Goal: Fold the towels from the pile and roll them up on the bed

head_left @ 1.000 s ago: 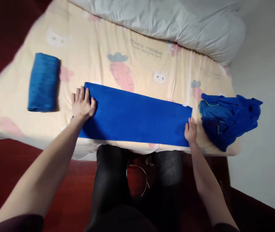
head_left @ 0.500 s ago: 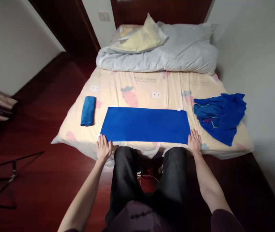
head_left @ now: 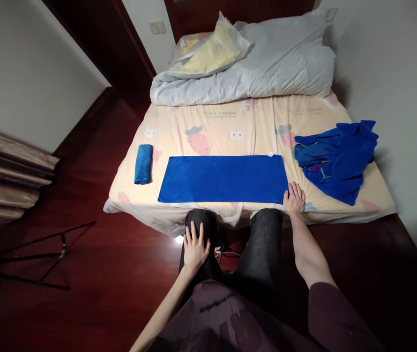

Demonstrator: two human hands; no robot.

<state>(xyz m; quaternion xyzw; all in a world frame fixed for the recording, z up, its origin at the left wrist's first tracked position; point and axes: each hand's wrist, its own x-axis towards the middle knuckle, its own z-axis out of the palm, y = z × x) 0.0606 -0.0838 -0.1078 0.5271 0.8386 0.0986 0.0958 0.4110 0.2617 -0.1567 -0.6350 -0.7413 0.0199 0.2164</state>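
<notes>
A blue towel point(head_left: 223, 179) lies spread flat as a long rectangle near the bed's front edge, a small white tag at its far right corner. My right hand point(head_left: 294, 198) rests at the towel's near right corner, fingers stretched out, the thumb by the cloth's edge. My left hand point(head_left: 195, 248) is away from the towel, over my left knee with its fingers spread, holding nothing. Left of the towel lies a folded blue cloth point(head_left: 143, 164), a compact narrow bundle. To the right sits a crumpled heap of blue cloths point(head_left: 336, 159) with green edging showing.
The bed point(head_left: 243, 132) has a carrot-and-rabbit print sheet. A grey quilt point(head_left: 285, 63) and a yellow pillow point(head_left: 212, 51) are piled at its far end. A black tripod stand point(head_left: 63, 253) and a striped curtain point(head_left: 8, 178) are at the left. A wall runs along the right.
My left hand has left the towel's near left corner and moved right and back to my knee. My right hand stays by the right corner. The view has shifted slightly.
</notes>
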